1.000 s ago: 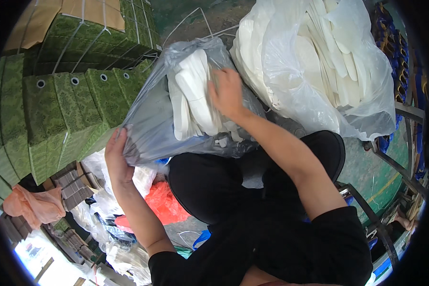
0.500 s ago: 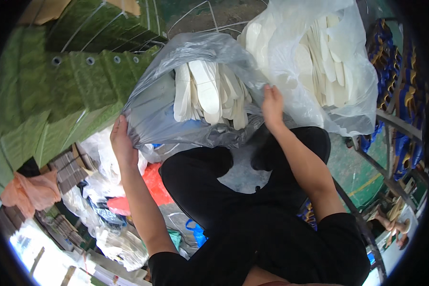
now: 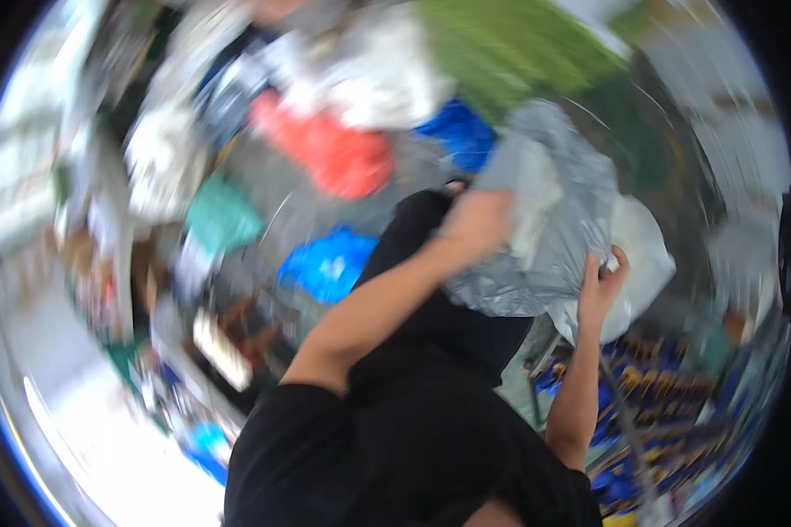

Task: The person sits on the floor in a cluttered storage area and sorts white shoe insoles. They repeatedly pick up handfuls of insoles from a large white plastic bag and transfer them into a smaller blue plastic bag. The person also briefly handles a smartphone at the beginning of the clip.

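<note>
- The view has swung round and blurred since a moment ago; red bag (image 3: 338, 154) and blue bag (image 3: 330, 263) lie left
- left hand (image 3: 479, 220) presses the grey plastic bag (image 3: 549, 228); its grip cannot be told
- right hand (image 3: 599, 285) clutches the bag's right edge, now off the green stack

Crumpled grey plastic bag (image 3: 561, 230), white contents, blurred

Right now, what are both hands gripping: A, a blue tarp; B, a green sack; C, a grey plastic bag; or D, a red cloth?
C: the left hand and the right hand both clutch the grey bag, though the view is blurred.
</note>
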A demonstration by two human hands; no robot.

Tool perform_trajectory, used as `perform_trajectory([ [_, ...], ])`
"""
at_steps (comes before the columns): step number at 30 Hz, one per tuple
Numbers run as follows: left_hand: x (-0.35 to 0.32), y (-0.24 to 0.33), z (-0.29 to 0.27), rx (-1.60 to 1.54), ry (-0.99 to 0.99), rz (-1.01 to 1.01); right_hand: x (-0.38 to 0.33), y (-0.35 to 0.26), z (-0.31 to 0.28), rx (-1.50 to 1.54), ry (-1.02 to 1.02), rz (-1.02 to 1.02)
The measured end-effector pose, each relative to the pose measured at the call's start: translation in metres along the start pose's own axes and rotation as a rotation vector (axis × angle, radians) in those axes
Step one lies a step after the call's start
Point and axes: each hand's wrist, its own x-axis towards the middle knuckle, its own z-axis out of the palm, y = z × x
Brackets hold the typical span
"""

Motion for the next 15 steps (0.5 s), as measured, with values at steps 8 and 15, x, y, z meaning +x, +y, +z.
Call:
perform_trajectory([
  [8, -0.146, 0.071, -0.106, -0.306, 0.267, 0.017, -0.098, -0.121, 0.123, -0.523, -0.763, -0.653],
  [15, -0.282, -0.081, -0.185, -0.584, 0.664, -0.010, -0.166, -0.179, 0.281, -0.552, -1.321, -0.575],
])
